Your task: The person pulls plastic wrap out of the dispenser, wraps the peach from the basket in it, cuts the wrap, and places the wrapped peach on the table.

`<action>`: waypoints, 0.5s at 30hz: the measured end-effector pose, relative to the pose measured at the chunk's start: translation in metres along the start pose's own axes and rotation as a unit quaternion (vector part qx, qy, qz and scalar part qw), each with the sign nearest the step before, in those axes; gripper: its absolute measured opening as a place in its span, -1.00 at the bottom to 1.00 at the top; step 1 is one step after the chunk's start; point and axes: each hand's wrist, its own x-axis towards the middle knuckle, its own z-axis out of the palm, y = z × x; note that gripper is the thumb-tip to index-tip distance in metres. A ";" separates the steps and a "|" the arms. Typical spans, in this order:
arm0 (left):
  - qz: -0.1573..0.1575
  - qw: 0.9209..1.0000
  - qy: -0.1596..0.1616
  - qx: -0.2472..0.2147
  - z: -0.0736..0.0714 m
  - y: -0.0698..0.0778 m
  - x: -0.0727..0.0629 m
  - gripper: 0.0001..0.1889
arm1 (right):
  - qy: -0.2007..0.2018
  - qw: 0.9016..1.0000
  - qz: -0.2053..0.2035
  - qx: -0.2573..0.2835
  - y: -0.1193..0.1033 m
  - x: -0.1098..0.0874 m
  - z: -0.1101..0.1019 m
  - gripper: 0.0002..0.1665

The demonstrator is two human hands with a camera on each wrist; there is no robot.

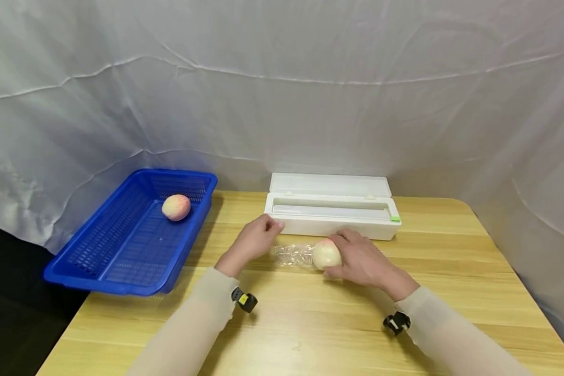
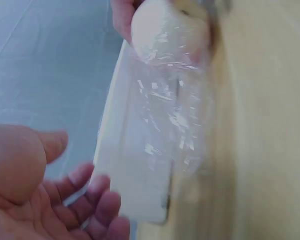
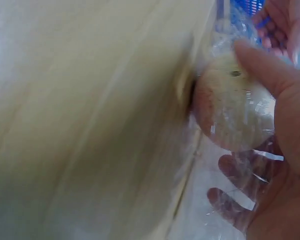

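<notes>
My right hand [image 1: 359,259] grips a pale peach [image 1: 326,255] just above the table, thumb on one side and fingers on the other. Clear cling film [image 3: 240,112] covers the peach in the right wrist view, and its crinkled end [image 2: 170,115] trails off toward my left hand. That left hand [image 1: 257,237] is beside the film's loose end; in the left wrist view its thumb stands apart from loosely bent fingers, with nothing between them. Behind both hands sits a long white cling film box [image 1: 338,228], its lid [image 1: 329,185] tipped back.
To the left, a blue plastic basket [image 1: 174,269] holds another peach [image 1: 176,207], pinkish and pale. The wooden table [image 1: 301,334] runs back to a grey cloth [image 1: 310,125] hanging behind it. A small green piece [image 1: 395,219] sits at the box's right end.
</notes>
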 end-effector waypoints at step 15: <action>-0.018 1.000 0.014 0.010 0.050 -0.011 -0.001 -0.70 | 0.003 1.000 0.027 0.014 0.008 -0.005 0.005 -0.08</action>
